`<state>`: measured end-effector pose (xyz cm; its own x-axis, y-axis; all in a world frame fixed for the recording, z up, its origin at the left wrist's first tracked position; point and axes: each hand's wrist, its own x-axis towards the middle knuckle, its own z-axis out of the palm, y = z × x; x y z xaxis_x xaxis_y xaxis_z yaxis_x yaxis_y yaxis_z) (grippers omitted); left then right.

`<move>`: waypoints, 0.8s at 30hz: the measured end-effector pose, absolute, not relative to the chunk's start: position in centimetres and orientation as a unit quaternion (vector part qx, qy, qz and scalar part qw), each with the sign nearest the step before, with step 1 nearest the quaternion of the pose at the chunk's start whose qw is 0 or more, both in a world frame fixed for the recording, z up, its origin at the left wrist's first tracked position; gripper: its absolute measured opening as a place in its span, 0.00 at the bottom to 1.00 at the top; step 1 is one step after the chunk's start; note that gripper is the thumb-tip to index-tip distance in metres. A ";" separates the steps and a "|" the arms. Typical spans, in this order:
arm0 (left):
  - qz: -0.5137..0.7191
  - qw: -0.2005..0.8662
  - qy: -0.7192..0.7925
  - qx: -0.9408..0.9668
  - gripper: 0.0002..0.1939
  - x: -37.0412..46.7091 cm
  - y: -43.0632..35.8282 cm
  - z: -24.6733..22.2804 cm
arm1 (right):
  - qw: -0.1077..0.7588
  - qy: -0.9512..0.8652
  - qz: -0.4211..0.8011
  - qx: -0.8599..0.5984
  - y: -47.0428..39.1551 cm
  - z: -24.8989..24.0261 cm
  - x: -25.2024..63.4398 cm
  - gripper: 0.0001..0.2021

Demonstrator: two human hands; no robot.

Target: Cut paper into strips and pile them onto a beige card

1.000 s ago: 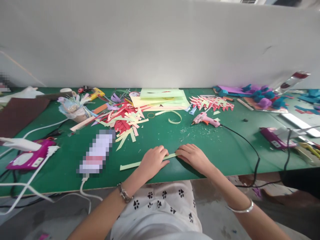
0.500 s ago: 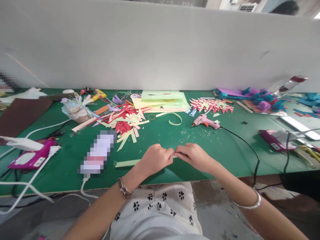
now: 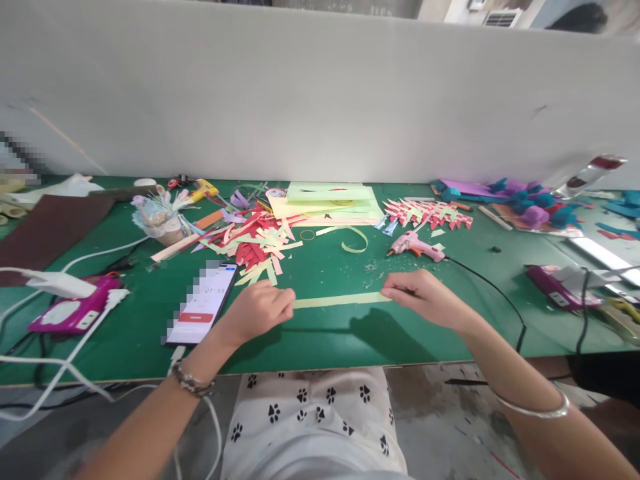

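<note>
Pinched at both ends, a long, thin pale-green paper strip (image 3: 341,301) is stretched flat just above the green table (image 3: 320,333), left hand (image 3: 257,310) and right hand (image 3: 425,297) spread well apart.

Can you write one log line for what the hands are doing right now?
left hand: pinches strip end | right hand: pinches other end | strip: stretched above table

A green tabletop (image 3: 320,340) carries a phone (image 3: 203,303) at nine o'clock, red and yellow paper scraps (image 3: 255,243) at eleven, a pink glue gun (image 3: 415,245) at one.
</note>
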<state>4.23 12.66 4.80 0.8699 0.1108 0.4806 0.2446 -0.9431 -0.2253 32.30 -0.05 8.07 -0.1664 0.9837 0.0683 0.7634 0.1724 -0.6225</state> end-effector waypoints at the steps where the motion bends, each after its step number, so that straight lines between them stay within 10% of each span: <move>1: -0.233 0.146 -0.102 -0.956 0.14 3.1 13.1 4.9 | 0.235 -0.727 0.232 -0.603 -0.3 8.2 32.8 0.17; 8: -0.243 0.198 -0.232 -0.921 0.15 -1.9 14.0 6.3 | 0.223 -0.736 0.183 -0.613 -1.6 8.8 34.1 0.17; 15: -0.228 -0.084 -0.136 -0.960 0.20 6.2 8.9 8.7 | 0.229 -0.854 0.100 -0.457 -0.1 9.7 29.4 0.14; 24: -0.148 -0.175 -0.127 -0.965 0.18 8.6 8.6 8.5 | 0.212 -0.849 -0.086 -0.476 0.2 10.0 28.3 0.09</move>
